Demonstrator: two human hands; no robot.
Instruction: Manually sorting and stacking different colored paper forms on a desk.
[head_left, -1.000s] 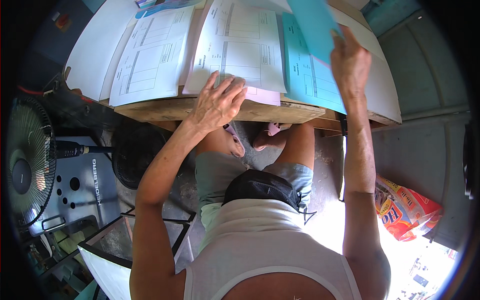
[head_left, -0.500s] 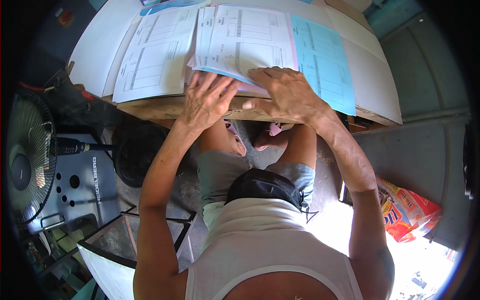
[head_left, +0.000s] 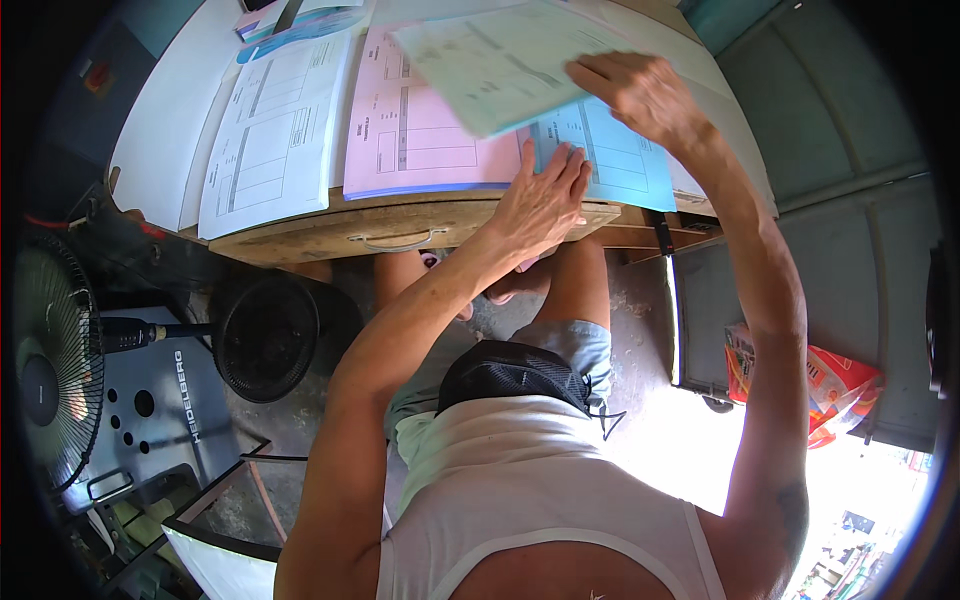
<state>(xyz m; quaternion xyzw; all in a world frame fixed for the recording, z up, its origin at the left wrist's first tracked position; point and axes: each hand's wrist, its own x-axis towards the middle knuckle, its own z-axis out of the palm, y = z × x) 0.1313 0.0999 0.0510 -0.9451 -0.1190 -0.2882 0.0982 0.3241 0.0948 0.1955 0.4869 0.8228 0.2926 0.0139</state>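
My right hand (head_left: 640, 95) is closed on the right edge of a thin set of printed form sheets (head_left: 505, 65), raised and tilted above the desk. The set is blurred, pale on top with a blue sheet showing along its lower edge. My left hand (head_left: 545, 200) has its fingers stretched out, and its fingertips rest where the pink forms meet the blue ones. A pile of pink forms (head_left: 430, 145) lies in the middle, partly covered by the raised set. Blue forms (head_left: 625, 165) lie to its right and white forms (head_left: 270, 130) to its left.
The wooden desk has a drawer (head_left: 400, 225) with a metal handle at its front. A standing fan (head_left: 50, 370) and a round black bin (head_left: 265, 340) are at the left. A red plastic package (head_left: 835, 385) lies at the right by a grey metal panel (head_left: 800, 275).
White sheets that lay over the pink forms are now lifted up and rightward in my right hand, uncovering the pink pile. My left hand has moved right, to the edge of the blue forms.
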